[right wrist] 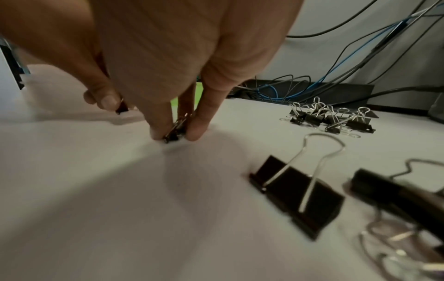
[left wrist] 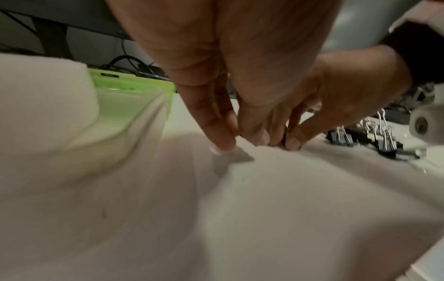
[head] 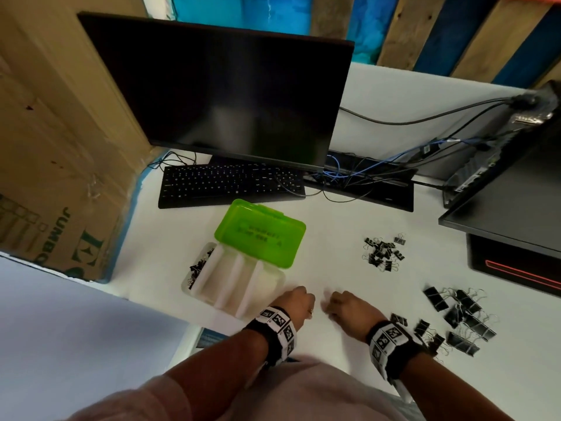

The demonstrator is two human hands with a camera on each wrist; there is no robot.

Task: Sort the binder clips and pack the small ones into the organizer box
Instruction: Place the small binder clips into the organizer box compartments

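Observation:
The organizer box (head: 267, 287) lies open on the white desk, its green lid (head: 261, 232) tipped back. Several small black binder clips (head: 198, 267) fill its leftmost compartment. My left hand (head: 299, 302) hovers just right of the box, fingertips pinched together (left wrist: 236, 140); the right wrist view shows a small black clip (right wrist: 122, 108) at its thumb. Close beside it, my right hand (right wrist: 177, 133) pinches another small binder clip (right wrist: 174, 132) against the desk. A pile of smaller clips (head: 384, 252) lies further back on the right. Large clips (head: 461, 317) are heaped beside my right wrist.
A keyboard (head: 230, 185) and a dark monitor (head: 224, 95) stand behind the box. Tangled cables (head: 349, 174) run to a computer case (head: 516, 189) at the right. A cardboard box (head: 54, 165) walls the left side. One large clip (right wrist: 298, 195) lies close to my right hand.

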